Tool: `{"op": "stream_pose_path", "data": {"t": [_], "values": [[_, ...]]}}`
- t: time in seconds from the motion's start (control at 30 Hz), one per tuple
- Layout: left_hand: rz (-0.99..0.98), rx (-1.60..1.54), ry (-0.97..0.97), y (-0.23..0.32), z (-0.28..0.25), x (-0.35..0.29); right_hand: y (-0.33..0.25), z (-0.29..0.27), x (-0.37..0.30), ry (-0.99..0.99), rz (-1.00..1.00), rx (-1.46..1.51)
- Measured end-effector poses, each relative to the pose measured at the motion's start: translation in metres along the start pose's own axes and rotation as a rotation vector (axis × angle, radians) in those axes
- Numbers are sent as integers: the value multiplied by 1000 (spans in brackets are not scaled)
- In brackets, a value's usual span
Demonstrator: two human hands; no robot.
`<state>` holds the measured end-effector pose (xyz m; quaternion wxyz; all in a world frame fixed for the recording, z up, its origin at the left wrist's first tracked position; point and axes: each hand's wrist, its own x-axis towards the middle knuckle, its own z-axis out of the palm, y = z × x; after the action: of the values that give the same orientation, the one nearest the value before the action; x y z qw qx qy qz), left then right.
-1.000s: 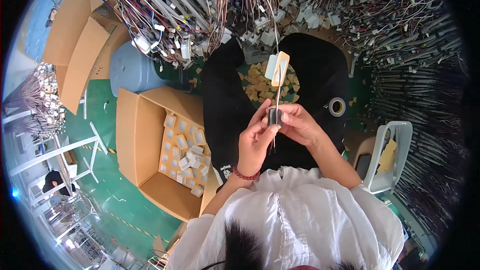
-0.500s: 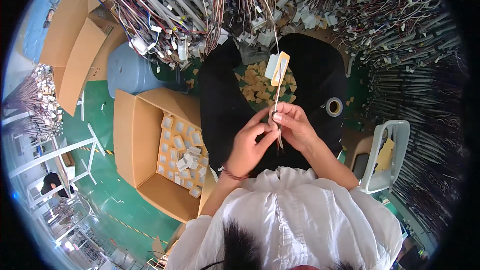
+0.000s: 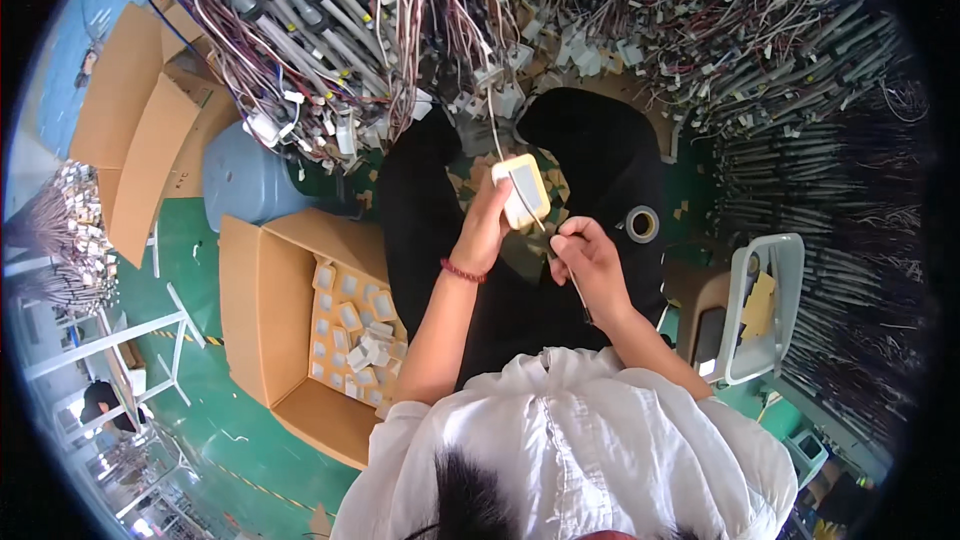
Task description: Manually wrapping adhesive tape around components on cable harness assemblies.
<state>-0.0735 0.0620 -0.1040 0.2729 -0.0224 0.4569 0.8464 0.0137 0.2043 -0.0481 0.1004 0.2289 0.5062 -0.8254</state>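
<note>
My left hand [image 3: 483, 223] is closed around a small white rectangular block [image 3: 524, 193] with a tan-edged grey face. A thin cable [image 3: 494, 125] comes down from the wire bundles above, passes along the face of that block and runs on to my right hand [image 3: 594, 265]. The fingers of my right hand pinch the cable, and its loose end hangs below them. Both hands are over my lap, the right one a little nearer to me. On my right thigh lies a roll of tape [image 3: 642, 224].
An open cardboard box [image 3: 245, 310] at my left holds several similar white pieces with tan borders. Behind it stand a blue-grey stool [image 3: 245, 175] and another carton [image 3: 150, 155]. Dense wire harnesses [image 3: 810, 190] hang ahead and right. A white plastic stool [image 3: 735, 340] stands at my right.
My left hand has moved up from the cable and taken hold of the white block. My right hand has shifted down and right along the cable, and the block now hangs lower.
</note>
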Motion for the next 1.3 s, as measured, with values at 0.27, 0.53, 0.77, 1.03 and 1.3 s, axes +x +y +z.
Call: {"op": "stream_pose_path", "data": {"t": [0.27, 0.53, 0.77, 1.03, 1.3], "values": [[169, 339, 16, 1, 23, -72, 1, 20, 3, -94, -174, -303], [129, 235, -1, 27, 9, -105, -67, 22, 3, -243, -289, -703], [154, 407, -119, 34, 11, -112, -44, 31, 22, -646, -199, -439], [190, 408, -89, 49, 32, -123, -39, 40, 0, -373, -377, -463], [186, 464, -171, 58, 37, -111, -58, 26, 9, -636, -339, -477]]}}
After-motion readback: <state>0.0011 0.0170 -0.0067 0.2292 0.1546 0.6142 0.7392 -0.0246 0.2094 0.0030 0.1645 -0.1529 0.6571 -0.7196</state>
